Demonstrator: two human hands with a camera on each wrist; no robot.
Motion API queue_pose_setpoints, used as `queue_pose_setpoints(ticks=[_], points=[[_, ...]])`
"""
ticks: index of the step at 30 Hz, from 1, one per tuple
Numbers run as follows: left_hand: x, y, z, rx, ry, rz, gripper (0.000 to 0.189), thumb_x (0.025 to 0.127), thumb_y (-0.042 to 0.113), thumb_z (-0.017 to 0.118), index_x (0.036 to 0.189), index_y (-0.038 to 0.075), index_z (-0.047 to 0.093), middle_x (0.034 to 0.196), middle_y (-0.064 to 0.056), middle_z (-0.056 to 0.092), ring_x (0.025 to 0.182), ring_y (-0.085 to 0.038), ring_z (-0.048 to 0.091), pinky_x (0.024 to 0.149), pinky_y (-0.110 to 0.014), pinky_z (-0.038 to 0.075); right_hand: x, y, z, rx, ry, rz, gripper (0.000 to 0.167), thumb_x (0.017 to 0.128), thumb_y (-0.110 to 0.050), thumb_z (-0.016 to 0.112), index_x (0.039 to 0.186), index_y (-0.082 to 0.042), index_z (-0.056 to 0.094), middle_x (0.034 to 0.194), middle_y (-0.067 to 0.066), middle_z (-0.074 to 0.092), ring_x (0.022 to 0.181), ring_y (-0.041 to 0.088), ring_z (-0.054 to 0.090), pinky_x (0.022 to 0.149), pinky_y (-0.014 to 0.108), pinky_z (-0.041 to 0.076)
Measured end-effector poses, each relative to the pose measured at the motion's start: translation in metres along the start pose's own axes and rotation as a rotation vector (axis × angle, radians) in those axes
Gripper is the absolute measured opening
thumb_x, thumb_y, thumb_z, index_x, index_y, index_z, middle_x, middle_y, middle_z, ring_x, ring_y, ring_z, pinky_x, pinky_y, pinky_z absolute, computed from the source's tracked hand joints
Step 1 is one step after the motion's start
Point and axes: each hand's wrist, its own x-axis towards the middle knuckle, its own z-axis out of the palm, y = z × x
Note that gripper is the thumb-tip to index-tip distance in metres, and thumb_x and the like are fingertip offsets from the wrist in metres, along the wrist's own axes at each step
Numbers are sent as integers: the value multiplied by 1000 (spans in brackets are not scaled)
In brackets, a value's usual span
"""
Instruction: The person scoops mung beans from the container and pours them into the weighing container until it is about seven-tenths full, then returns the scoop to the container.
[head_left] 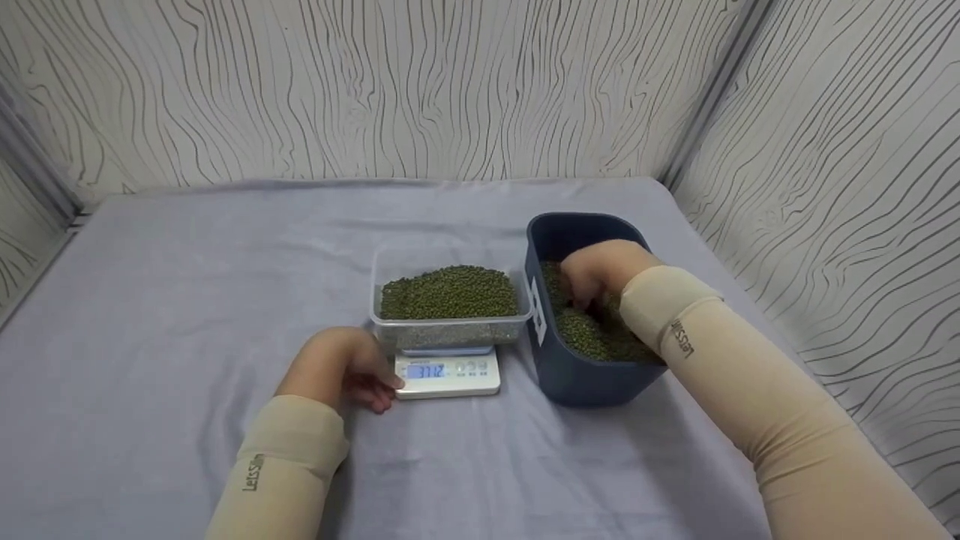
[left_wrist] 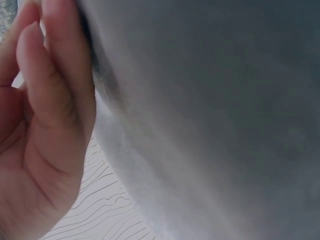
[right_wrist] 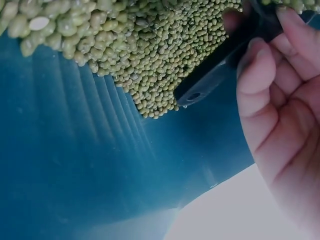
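Your right hand [head_left: 601, 271], curled round a slim black handle [right_wrist: 207, 82], is down inside the deep dark-blue plastic bin [head_left: 592, 382], just left of which lies the clear rectangular plastic box [head_left: 442, 322] of small green beans [head_left: 450, 291], long axis toward the bin, while your left hand [head_left: 345, 366], farther off, merely touches the flat white scale [head_left: 450, 387]

The scale display [head_left: 426, 371] shows 3712; left sleeve [head_left: 274, 484] and right sleeve [head_left: 750, 394] read "Letsslim".

At seven o'clock, the left sleeve [head_left: 281, 469] is cream cloth with a thick folded cuff [head_left: 294, 429] and dark lettering [head_left: 253, 473]; at four o'clock, the right sleeve [head_left: 772, 409] matches, with creases across it.
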Motion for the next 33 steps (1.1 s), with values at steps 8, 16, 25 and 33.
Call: queue_pose_setpoints(ticks=[8,16,25,33], points=[[-1,0,1,2,12,-11,16,85,13,65,75,0,64,67,-6,64,56,-9,61,61,-18,53,-7,10,0,160,-89,-28,15,85,-4,56,71,-11,55,76,3,61,65,17,62,54,26,48],[-2,-1,2,-34,30,-11,15,84,12,66,77,-1,64,68,-7,64,57,-10,61,63,-19,54,-15,19,-1,300,-90,-78,36,82,4,48,57,-16,32,53,-3,34,52,11,47,50,23,37],[-2,-1,1,-17,10,-9,16,86,13,64,78,-1,64,67,-6,64,56,-9,61,62,-19,54,-21,26,-9,391,-73,-100,36,74,11,43,55,-15,27,52,-3,24,46,11,26,45,22,27],[-1,-1,2,-21,17,0,15,85,12,65,77,-1,64,67,-7,64,56,-10,61,63,-19,54,-29,30,-13,334,-39,-119,34,73,7,45,53,-16,30,51,-3,34,46,10,32,45,22,30]])
